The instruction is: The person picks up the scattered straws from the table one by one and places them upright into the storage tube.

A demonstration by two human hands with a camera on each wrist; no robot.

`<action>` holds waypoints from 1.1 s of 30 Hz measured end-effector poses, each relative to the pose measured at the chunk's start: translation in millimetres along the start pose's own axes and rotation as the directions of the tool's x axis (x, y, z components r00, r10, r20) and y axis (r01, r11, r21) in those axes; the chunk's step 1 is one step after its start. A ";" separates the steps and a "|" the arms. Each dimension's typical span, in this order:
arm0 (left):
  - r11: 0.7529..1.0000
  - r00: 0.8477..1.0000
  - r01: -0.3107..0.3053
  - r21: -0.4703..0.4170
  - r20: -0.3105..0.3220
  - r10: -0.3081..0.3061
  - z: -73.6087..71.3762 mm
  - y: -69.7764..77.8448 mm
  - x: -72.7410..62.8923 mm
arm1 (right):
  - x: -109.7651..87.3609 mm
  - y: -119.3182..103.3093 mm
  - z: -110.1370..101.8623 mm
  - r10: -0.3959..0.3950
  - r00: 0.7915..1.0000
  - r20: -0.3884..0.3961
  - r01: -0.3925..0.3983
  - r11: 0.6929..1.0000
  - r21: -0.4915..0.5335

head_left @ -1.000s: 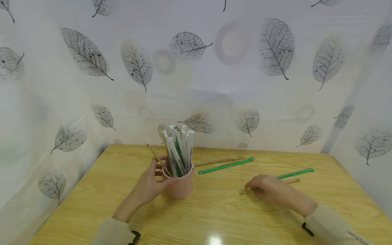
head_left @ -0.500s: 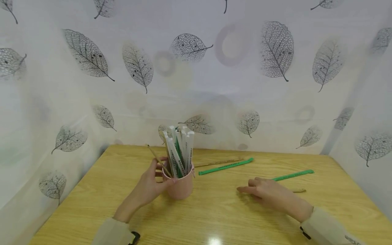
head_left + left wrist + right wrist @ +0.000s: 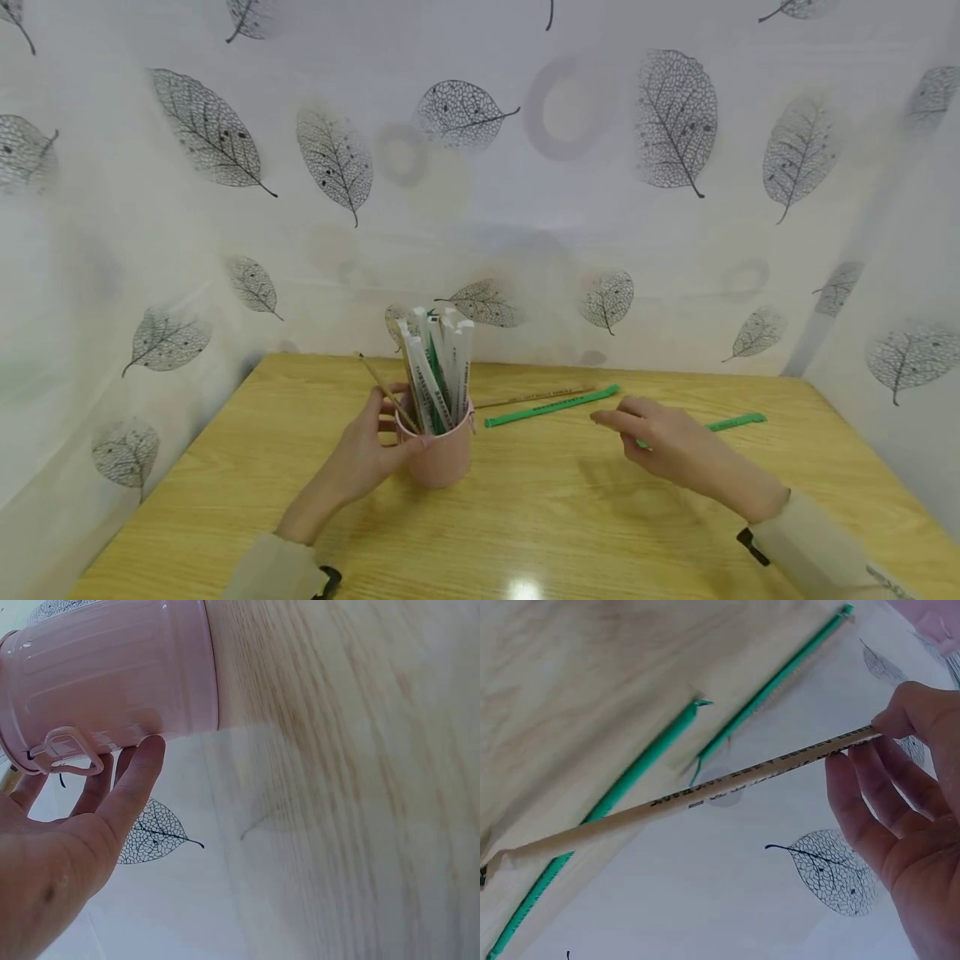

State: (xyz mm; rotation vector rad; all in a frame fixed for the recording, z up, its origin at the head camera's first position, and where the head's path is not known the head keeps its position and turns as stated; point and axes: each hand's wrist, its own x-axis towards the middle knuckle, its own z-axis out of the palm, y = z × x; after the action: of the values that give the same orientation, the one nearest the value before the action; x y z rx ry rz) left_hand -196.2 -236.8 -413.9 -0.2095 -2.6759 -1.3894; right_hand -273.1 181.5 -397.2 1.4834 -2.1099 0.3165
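Observation:
My left hand (image 3: 360,454) holds a small pink bucket (image 3: 446,458) by its side, thumb near the front rim and fingers behind. Several white paper-wrapped straws (image 3: 462,367) stand in the bucket, a green one among them, and a brown one (image 3: 384,385) leans out to the left. In the left wrist view the fingertips (image 3: 154,750) touch the bucket wall beside its wire handle (image 3: 71,742). Raised over the table, my right hand (image 3: 667,442) pinches a brown paper-wrapped straw (image 3: 727,784) near one end between thumb and fingers; its far end points away from the bucket.
A green wrapped straw (image 3: 551,407) lies right of the bucket, with a brown straw (image 3: 536,397) just behind it. Another green straw (image 3: 738,422) is partly hidden by my right hand. Leaf-patterned cloth (image 3: 540,233) rises behind the wooden table (image 3: 480,533).
My right hand has picked the brown straw up off the table and lifted it, moving slightly up in the view. My left hand and the bucket stay in place.

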 end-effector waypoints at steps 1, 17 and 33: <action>1.000 1.000 0.000 0.001 0.002 0.000 -0.1 0.0 0.0 | 2.4 1.6 -2.5 -0.007 1.000 -0.023 0.007 1.000 0.008; 1.000 1.000 -0.016 0.006 0.000 0.016 -0.4 -1.0 0.1 | 46.7 9.4 -28.2 0.136 0.975 -0.178 -0.086 0.960 0.265; 1.000 1.000 0.014 0.014 0.006 -0.014 -0.5 0.5 0.0 | 97.8 -1.7 -24.8 0.281 0.892 -0.353 -0.115 0.898 0.425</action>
State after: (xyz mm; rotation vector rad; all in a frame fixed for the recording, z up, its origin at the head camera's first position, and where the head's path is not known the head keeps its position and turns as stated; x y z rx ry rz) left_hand -196.1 -236.9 -413.2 -0.1941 -2.6959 -1.3764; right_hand -288.9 114.8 -323.2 1.2552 -1.9227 1.0928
